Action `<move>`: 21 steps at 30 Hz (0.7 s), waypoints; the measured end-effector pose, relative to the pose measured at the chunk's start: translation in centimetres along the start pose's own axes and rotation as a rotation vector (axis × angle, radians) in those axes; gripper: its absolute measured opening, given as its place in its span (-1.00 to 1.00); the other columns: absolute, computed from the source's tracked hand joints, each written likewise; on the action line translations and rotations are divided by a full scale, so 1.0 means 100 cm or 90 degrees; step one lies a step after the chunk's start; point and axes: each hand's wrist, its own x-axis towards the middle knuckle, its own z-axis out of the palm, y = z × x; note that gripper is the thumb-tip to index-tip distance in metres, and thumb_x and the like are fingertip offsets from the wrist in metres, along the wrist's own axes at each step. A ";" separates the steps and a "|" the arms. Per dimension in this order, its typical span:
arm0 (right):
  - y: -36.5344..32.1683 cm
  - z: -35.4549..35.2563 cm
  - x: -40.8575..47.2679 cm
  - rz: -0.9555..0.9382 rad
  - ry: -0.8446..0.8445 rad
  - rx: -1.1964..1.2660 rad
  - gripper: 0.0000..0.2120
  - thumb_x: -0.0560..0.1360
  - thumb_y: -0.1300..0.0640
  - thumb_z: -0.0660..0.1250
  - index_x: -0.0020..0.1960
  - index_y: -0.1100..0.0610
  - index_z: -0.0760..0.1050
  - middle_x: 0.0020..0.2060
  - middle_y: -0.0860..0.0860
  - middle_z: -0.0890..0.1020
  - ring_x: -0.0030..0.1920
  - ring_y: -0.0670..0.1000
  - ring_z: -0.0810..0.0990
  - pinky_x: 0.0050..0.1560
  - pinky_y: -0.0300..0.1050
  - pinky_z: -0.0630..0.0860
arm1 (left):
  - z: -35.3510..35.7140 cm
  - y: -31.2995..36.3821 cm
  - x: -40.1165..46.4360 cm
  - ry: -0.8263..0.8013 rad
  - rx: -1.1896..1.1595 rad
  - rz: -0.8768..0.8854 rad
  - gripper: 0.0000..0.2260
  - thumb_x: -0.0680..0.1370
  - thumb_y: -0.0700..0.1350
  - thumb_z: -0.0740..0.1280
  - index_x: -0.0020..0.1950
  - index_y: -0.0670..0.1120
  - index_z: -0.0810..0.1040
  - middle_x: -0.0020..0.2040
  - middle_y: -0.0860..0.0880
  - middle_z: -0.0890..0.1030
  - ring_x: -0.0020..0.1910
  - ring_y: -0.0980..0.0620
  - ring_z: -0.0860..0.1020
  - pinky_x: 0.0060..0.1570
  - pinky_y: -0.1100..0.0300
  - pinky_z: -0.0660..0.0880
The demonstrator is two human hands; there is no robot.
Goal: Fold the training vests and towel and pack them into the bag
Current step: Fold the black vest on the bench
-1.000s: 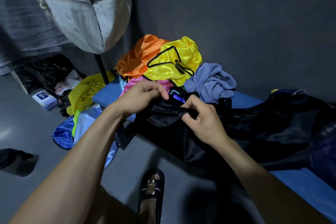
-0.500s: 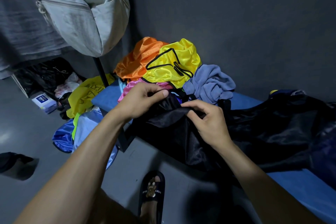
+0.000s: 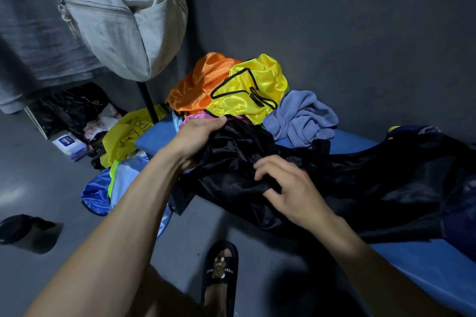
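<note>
One word reads clearly: "EVERY" on the black slipper (image 3: 220, 267); the scrawl on the yellow cloth (image 3: 128, 134) is too creased to read. Left hand (image 3: 201, 134) clamps the black vest's (image 3: 231, 162) top edge, right hand (image 3: 291, 188) pinches a fold. The vest lies on the blue table (image 3: 425, 262), just before the towel (image 3: 301, 116).

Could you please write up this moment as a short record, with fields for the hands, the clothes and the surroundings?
left hand: grips a bunch of the black cloth at its upper edge
right hand: rests on the black cloth; whether it pinches is unclear
pile: orange vest, yellow vest with black trim, pink vest below them, blue-grey towel to the right
surface: blue bench
hanging: grey bag, top left
floor: black slipper on a foot
</note>
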 end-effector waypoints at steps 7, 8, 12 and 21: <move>-0.010 0.030 0.017 0.041 0.020 0.005 -0.70 0.33 0.30 0.48 0.01 0.06 0.61 0.13 -0.10 0.60 0.07 0.04 0.64 0.01 0.04 0.55 | 0.002 -0.002 0.000 -0.011 0.030 0.016 -0.73 0.64 -0.04 0.38 -0.07 -0.22 0.72 0.03 -0.31 0.70 -0.07 -0.18 0.68 -0.03 0.04 0.59; -0.008 0.033 0.018 0.050 0.016 0.012 -0.72 0.32 0.33 0.46 -0.03 0.07 0.60 0.04 -0.11 0.62 -0.02 0.05 0.64 -0.06 0.07 0.56 | 0.002 -0.002 0.000 -0.013 0.045 0.025 -0.73 0.64 -0.04 0.37 -0.07 -0.22 0.72 0.01 -0.29 0.71 -0.08 -0.17 0.68 -0.03 0.06 0.58; -0.001 0.021 0.024 0.129 0.040 0.158 -0.78 0.29 0.35 0.50 -0.13 0.12 0.61 -0.19 -0.07 0.66 -0.17 0.02 0.65 -0.13 0.07 0.57 | 0.000 -0.001 -0.003 -0.001 0.143 0.096 -0.64 0.66 -0.07 0.34 -0.31 -0.05 0.71 -0.34 -0.05 0.68 -0.39 0.11 0.59 -0.28 0.27 0.49; 0.006 -0.050 0.049 0.394 -0.247 0.409 -0.86 0.52 0.23 0.48 0.07 0.16 0.70 0.03 0.05 0.75 0.09 -0.01 0.70 0.27 -0.05 0.53 | -0.002 0.004 -0.004 -0.016 0.160 0.150 -0.31 0.47 0.27 0.47 -0.15 -0.42 0.48 -0.30 -0.30 0.44 -0.32 -0.14 0.36 -0.26 0.07 0.30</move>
